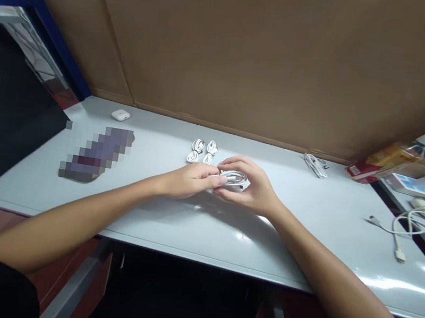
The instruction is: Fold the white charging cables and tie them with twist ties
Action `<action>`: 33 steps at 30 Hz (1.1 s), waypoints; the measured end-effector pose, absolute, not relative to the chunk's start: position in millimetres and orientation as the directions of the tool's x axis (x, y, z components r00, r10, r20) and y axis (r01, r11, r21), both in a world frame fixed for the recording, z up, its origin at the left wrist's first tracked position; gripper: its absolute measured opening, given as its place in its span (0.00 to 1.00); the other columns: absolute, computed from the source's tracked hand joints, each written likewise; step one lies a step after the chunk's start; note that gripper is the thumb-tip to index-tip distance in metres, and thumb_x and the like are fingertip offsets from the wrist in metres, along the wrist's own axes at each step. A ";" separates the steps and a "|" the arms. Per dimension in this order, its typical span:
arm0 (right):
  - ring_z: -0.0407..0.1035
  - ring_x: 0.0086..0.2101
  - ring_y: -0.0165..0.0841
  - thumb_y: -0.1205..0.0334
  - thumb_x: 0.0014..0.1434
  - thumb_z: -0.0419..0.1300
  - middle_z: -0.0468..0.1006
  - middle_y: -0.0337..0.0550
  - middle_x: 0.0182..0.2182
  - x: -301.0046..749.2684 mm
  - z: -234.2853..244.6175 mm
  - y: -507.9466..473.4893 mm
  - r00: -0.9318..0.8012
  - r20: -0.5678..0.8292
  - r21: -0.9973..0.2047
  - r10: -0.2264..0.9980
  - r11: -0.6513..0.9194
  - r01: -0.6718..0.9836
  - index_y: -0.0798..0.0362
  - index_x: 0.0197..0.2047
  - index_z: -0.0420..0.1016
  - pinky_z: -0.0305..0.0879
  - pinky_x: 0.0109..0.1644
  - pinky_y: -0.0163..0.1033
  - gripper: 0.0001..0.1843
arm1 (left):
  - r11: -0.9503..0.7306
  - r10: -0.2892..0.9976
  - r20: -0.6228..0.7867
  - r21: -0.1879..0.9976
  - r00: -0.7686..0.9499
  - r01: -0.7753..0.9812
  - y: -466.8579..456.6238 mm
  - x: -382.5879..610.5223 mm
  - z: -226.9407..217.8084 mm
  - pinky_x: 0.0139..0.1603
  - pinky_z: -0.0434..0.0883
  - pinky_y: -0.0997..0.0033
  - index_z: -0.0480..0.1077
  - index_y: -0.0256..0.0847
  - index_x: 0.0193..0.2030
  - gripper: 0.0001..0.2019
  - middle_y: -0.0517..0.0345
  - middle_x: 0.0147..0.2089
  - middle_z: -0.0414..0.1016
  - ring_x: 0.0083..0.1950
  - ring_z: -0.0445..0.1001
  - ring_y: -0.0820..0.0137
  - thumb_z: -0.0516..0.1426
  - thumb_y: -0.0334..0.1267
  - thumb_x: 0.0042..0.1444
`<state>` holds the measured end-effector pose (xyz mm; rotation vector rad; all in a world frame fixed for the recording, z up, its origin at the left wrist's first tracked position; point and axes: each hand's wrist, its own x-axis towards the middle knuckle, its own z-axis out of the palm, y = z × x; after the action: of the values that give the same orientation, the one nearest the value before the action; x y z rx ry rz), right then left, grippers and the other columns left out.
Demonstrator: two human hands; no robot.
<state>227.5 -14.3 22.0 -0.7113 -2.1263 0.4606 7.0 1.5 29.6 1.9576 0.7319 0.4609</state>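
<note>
A coiled white cable [234, 178] is held between my two hands above the middle of the table. My left hand [192, 180] pinches the coil's left side, thumb on top. Around its right side curve the fingers and thumb of my right hand [252, 187]. Just beyond my left hand lie two bundled white cables, a left one [196, 151] and a right one [210, 151], each gathered with a dark tie. Another coiled white cable [315, 165] rests near the back board on the right, with a dark tie beside it.
A white earphone case [120, 115] and a pixelated flat object [97, 154] lie at the left. Loose white cable ends [399, 255] stretch over the table's right side. A red and yellow package [383, 162] leans at the back right. A brown board [233, 49] stands behind the table [328, 242].
</note>
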 end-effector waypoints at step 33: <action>0.75 0.29 0.35 0.46 0.54 0.73 0.82 0.42 0.29 234.4 27.8 -11.7 -0.269 0.218 -0.907 0.938 0.297 0.299 0.54 0.51 0.81 0.72 0.35 0.42 0.27 | -0.316 0.758 0.073 0.911 0.648 0.266 8.7 16.2 3.9 0.31 0.60 0.71 0.71 0.39 0.39 0.23 0.61 0.29 0.68 0.28 0.63 0.72 0.48 0.57 0.71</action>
<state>234.4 -11.7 27.8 -1.1231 -1.7483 0.9859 16.2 8.7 3.9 1.8769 0.8108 0.6227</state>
